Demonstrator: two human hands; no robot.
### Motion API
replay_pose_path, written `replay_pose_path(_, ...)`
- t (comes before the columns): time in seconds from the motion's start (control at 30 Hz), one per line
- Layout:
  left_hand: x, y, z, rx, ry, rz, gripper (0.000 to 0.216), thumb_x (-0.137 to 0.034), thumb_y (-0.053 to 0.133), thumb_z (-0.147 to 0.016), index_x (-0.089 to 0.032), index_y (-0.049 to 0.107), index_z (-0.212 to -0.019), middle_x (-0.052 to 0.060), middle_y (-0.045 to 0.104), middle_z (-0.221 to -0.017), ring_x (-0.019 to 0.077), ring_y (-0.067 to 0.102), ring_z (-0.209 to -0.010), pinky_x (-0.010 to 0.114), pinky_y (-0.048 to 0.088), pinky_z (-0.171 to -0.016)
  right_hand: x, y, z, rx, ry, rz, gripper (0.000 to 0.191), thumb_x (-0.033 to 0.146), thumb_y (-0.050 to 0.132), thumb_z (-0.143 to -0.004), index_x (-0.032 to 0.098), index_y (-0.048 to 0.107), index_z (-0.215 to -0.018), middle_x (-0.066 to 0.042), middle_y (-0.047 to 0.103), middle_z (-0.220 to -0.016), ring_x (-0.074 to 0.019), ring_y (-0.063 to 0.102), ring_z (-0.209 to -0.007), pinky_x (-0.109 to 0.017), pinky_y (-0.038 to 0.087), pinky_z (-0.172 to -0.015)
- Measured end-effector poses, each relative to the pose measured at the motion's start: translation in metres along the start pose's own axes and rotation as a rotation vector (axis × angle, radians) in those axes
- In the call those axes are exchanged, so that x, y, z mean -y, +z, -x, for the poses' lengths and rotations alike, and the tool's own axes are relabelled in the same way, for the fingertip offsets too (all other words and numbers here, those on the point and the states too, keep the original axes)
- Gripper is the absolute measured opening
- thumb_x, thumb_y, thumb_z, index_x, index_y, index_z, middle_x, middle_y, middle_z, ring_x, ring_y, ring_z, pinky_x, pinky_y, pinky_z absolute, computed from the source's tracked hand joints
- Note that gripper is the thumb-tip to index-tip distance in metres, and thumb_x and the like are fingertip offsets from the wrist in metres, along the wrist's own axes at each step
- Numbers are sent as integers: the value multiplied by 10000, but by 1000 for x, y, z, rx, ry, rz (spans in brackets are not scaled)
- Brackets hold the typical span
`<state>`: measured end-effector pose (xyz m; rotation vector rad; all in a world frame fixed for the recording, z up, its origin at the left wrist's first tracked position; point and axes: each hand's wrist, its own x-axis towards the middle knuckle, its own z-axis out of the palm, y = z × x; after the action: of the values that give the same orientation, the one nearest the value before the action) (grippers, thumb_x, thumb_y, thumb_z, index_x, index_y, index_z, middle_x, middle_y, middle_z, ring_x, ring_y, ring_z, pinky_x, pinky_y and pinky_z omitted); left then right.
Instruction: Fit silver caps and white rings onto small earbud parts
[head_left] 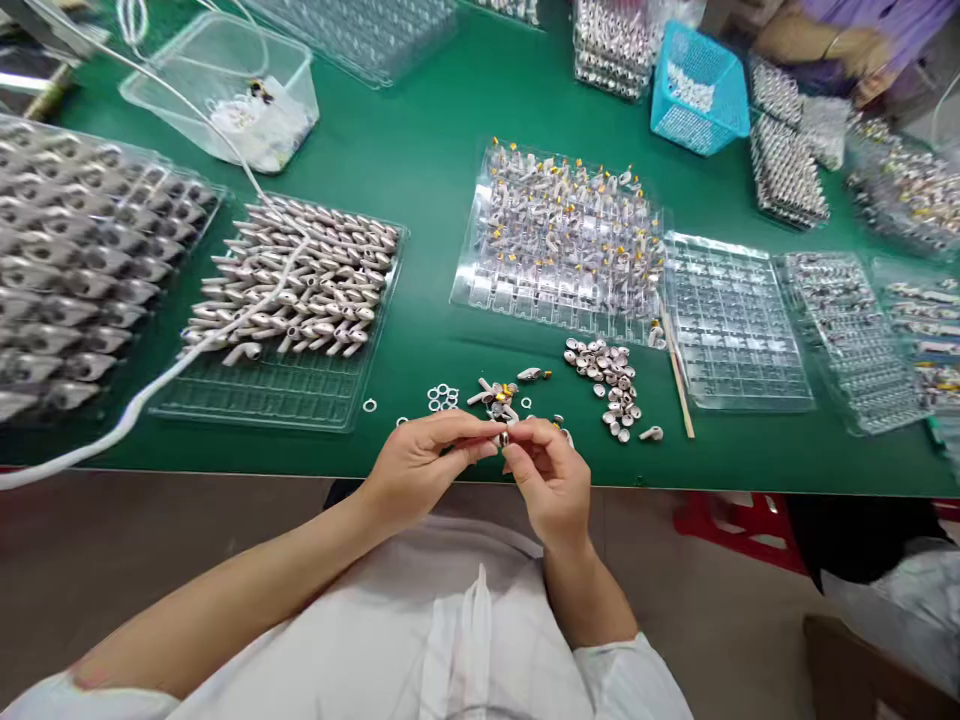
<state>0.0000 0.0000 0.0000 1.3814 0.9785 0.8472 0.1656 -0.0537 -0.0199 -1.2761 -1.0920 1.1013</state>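
Observation:
My left hand (426, 455) and my right hand (546, 474) meet at the near edge of the green table (435, 150), fingers pinched together on one small earbud part (503, 438) between them. Just beyond my fingers lie a few loose white earbud stems (495, 392), small metal rings (442, 397) and a pile of small round caps (611, 380). One stray white earbud shell (651, 433) lies right of the caps.
A clear tray of white earbud shells (300, 285) sits at left, with a white cable (150, 385) across it. Ahead stands a tray of parts with yellow tips (566, 235), an empty clear tray (731, 320) and a thin wooden stick (679, 380). Another person's hands (847, 50) work beside a blue basket (697, 88).

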Motion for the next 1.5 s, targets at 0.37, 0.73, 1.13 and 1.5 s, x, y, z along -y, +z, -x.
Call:
replay_pose_path(0.37, 10, 2, 0, -52, 285, -167, 235, -133, 672, -867, -247, 756, -1054, 45, 756, -1056, 153, 714, -951, 240, 562, -891, 6, -4, -2, 25, 1, 67, 147, 230, 634, -892, 247, 688, -1028, -43, 642, -970, -121, 597, -701, -266, 524, -611)
replay_pose_path(0.73, 10, -5, -4, -56, 669, -450, 170, -102, 640, -881, -164, 703, -1026, 116, 754, -1023, 175, 716, -929, 279, 590, -808, 9, -11, -4, 80, -45, 58, 170, 195, 660, -874, 257, 747, -1006, -59, 702, -948, -169, 651, -805, -283, 558, -614)
replay_pose_path(1.13, 5, 1, -2, -26, 530, -322, 156, -141, 626, -899, -202, 718, -1009, 61, 769, -957, 158, 737, -858, 233, 594, -771, 14, -5, -1, 49, 17, -88, 122, 186, 666, -849, 244, 666, -957, -6, 641, -887, -103, 607, -657, -232, 534, -589)
replay_pose_path(1.5, 7, -1, -2, -22, 533, -159, 206, -84, 631, -882, -205, 716, -1026, 30, 671, -789, 128, 626, -719, 249, 526, -678, 11, -5, 2, 58, -142, -96, 115, 231, 634, -868, 227, 693, -967, -46, 663, -875, -131, 635, -660, -251, 542, -527)
